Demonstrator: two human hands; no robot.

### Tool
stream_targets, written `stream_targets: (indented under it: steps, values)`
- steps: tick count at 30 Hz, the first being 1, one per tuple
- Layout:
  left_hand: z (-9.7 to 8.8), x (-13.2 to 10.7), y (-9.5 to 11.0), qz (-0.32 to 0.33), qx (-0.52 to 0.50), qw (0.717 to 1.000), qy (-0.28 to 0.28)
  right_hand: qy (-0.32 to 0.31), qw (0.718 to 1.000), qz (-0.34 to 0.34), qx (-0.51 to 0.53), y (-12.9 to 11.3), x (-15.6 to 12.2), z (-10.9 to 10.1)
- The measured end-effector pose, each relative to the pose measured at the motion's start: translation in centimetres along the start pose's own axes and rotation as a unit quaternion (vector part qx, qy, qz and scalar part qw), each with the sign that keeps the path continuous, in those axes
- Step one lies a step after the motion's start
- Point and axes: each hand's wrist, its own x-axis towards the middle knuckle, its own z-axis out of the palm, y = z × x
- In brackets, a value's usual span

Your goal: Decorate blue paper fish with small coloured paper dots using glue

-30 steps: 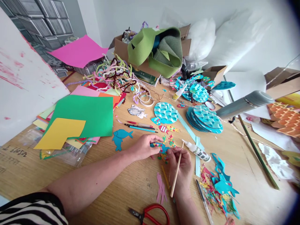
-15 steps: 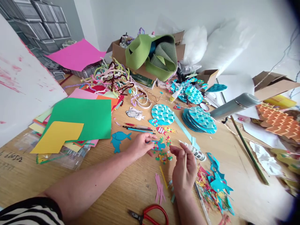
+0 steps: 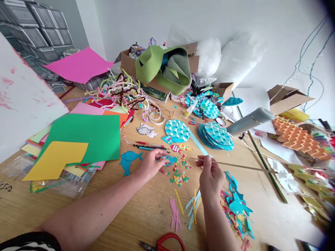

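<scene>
My left hand point(image 3: 150, 163) is closed on the edge of a small blue paper fish point(image 3: 171, 160) with coloured bits on it, low over the table. Between the fingertips of my right hand point(image 3: 211, 177) is a thin wooden stick point(image 3: 243, 166), its tip pointing left toward the fish. Small paper cut-outs point(image 3: 179, 178) lie in a loose pile between the hands. Beside the left wrist is a plain blue paper fish point(image 3: 128, 160). Red and yellow paper fish point(image 3: 184, 147) lie just beyond the held one.
Red-handled scissors point(image 3: 170, 240) lie at the front edge. Pink paper strips point(image 3: 175, 214) and paper scraps point(image 3: 239, 205) surround my right forearm. Coloured sheets point(image 3: 86, 134) are stacked at left. Woven blue discs point(image 3: 218, 134) and a grey flask point(image 3: 251, 120) stand behind to the right.
My right hand has turned, so the stick now lies nearly level across the view. Blue and yellow strips beside that wrist have come into sight, while the white glue bottle no longer shows.
</scene>
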Motion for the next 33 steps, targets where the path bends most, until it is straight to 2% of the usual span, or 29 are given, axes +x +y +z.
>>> stream_targets:
  steps: [3, 7, 10, 25, 33]
  values:
    - [-0.1, 0.0, -0.1, 0.0, 0.01, 1.0, 0.001, -0.003, 1.0, -0.018, -0.022, 0.5, -0.1, 0.6]
    - [-0.1, 0.1, -0.2, 0.003, 0.037, 0.999, 0.003, -0.089, 0.993, -0.063, -0.041, 1.3, -1.0, 1.0]
    - [0.0, 0.1, -0.3, 0.005, 0.055, 0.998, 0.0, -0.118, 0.989, -0.083, -0.037, 1.8, -1.3, 1.1]
    - [-0.4, 0.3, -1.1, 0.017, 0.116, 0.993, -0.011, -0.125, 0.978, -0.154, -0.064, 1.8, -1.3, 1.5]
    - [-0.1, 0.2, -0.5, 0.007, 0.116, 0.993, -0.01, -0.14, 0.971, -0.185, -0.052, 2.0, -1.3, 1.8]
